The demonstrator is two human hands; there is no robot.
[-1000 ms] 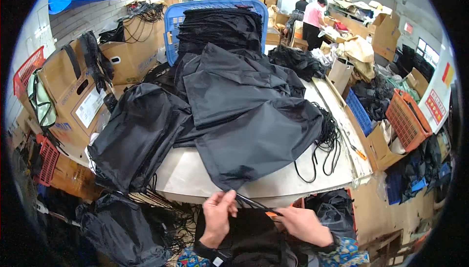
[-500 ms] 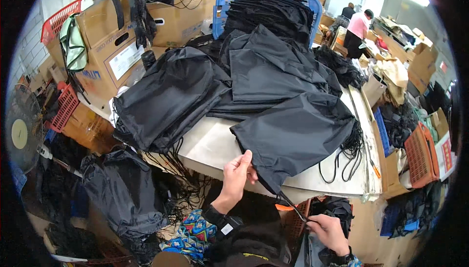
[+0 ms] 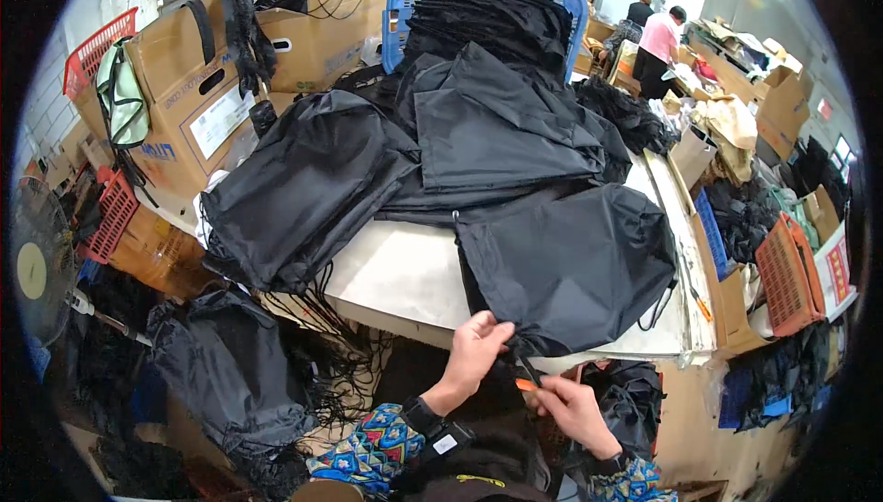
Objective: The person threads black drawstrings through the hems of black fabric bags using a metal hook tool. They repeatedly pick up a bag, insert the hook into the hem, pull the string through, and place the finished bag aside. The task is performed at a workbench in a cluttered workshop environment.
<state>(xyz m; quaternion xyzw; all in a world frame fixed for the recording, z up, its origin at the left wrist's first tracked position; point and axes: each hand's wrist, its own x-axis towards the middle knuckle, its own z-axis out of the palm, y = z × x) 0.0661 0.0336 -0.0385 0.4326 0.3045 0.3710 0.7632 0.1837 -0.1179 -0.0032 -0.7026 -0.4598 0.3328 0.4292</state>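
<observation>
Gripping one bag (image 3: 575, 268), left hand (image 3: 474, 350); one orange tool (image 3: 525, 384), right hand (image 3: 575, 412).

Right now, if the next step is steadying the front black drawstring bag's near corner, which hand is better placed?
Probably the left hand: its fingertips are at the near corner of the front black drawstring bag, while the right hand is lower and farther away.

With hands (image 3: 478, 350) close together, the left pinches a black bag (image 3: 575, 258) on a white table (image 3: 400, 268).

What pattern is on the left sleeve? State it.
The left sleeve has multicoloured diamonds, mostly blue, best in the head view.
</observation>
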